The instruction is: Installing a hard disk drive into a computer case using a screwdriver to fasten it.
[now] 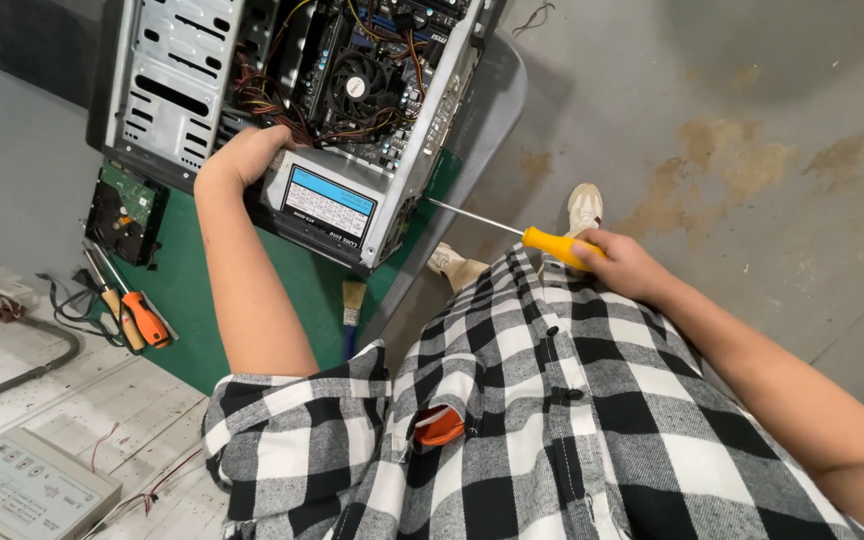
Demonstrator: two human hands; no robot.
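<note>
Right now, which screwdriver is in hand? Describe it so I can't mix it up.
Start at the open computer case on the green mat. Right of it, the right hand grips a yellow-handled screwdriver, its shaft pointing at the case. The orange-handled ones lie on the mat.

Bare sheet metal, glossy plastic, matt mat.

Computer case (167, 75): dull grey perforated steel. Screwdriver (527, 235): polished metal shaft, glossy yellow plastic handle. Table mat (192, 300): matt green. Shirt (512, 420): soft checked cloth. Floor (752, 120): rough stained concrete.
</note>
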